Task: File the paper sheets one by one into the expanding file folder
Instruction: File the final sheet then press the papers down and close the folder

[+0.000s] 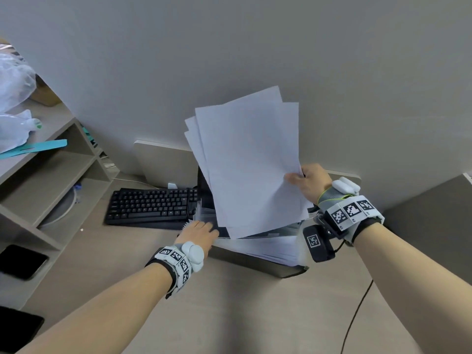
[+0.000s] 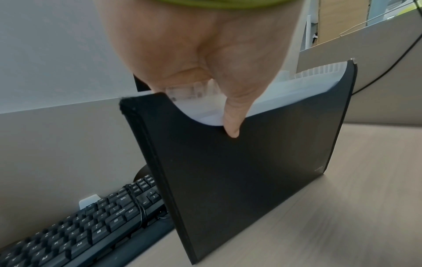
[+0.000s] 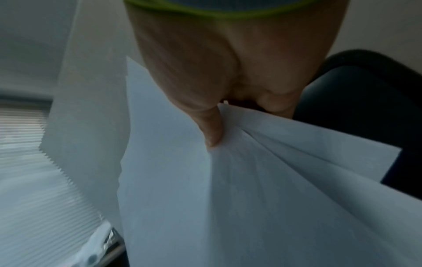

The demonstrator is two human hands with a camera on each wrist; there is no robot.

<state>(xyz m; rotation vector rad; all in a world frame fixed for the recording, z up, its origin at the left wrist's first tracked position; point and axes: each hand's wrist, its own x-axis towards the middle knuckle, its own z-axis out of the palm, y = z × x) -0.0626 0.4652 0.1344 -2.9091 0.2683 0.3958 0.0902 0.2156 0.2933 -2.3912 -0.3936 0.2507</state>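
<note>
Paper sheets: a fanned bunch of blank white paper sheets (image 1: 251, 159) is standing nearly upright over the folder, long axis running up toward the wall, lower ends dipping among the dividers; no writing is showing on them.
Right hand: the right hand (image 1: 310, 182) is pinching the sheets at their right edge, thumb (image 3: 211, 130) pressing on the front sheet.
Expanding file folder: the black expanding file folder (image 2: 239, 171) is standing on edge on the bench (image 1: 242, 315), mouth facing up, long axis running left to right; translucent tabbed dividers (image 2: 308, 77) and white paper are sitting inside its pockets. A small faint mark near the cover's lower right corner is too small to read.
Left hand: the left hand (image 1: 198, 232) is gripping the folder's front cover at the top, thumb (image 2: 233, 124) lying over the outside, fingers reaching inside.
Keyboard: a black keyboard (image 1: 150, 206) is lying just left of the folder; keycaps reading "Ctrl" and "Alt" are showing in the left wrist view.
Shelf: a shelf unit (image 1: 51, 175) is standing at far left, holding a plastic bag (image 1: 12, 98).
</note>
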